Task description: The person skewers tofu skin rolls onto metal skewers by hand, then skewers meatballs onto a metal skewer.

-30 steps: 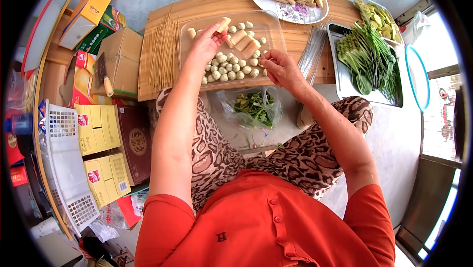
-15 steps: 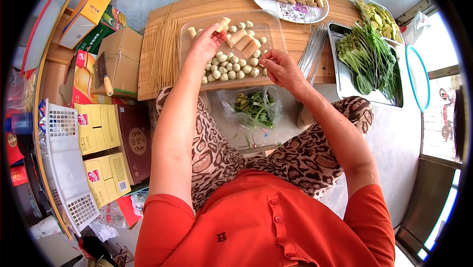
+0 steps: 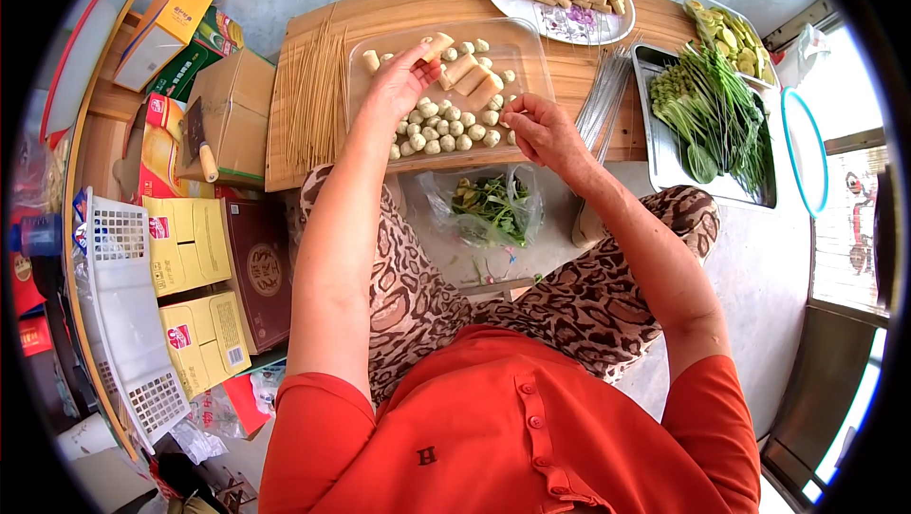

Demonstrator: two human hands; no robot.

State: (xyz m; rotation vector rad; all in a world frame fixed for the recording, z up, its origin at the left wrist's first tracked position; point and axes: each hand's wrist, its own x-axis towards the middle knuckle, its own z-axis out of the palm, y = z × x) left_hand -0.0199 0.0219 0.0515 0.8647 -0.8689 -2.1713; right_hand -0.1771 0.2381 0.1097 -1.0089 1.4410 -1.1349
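My left hand [image 3: 402, 85] is closed on a pale tan roll piece [image 3: 437, 45], held between thumb and fingertips over the clear plastic tray [image 3: 524, 37]. At the tray's right side my right hand [image 3: 543, 134] is pinched, thumb against forefinger; whatever it grips is too small or hidden to make out. Several greenish-white balls [image 3: 447, 125] fill the near part of the tray. Larger tan roll pieces [image 3: 467, 74] lie among them, and another short one [image 3: 370, 60] stands by the left wall.
Bamboo skewers [image 3: 311, 101] lie left of the tray, metal skewers [image 3: 604, 96] to its right. Behind is a white oval plate [image 3: 581, 32] of cut rolls. A metal tray [image 3: 658, 149] holds greens at right. Below the table hangs a plastic bag [image 3: 446, 220] of leaves; cartons [image 3: 195, 239] and a cleaver [image 3: 196, 130] are at left.
The roll piece in my left hand has shifted slightly to the right. My right hand stays pinched in nearly the same place.
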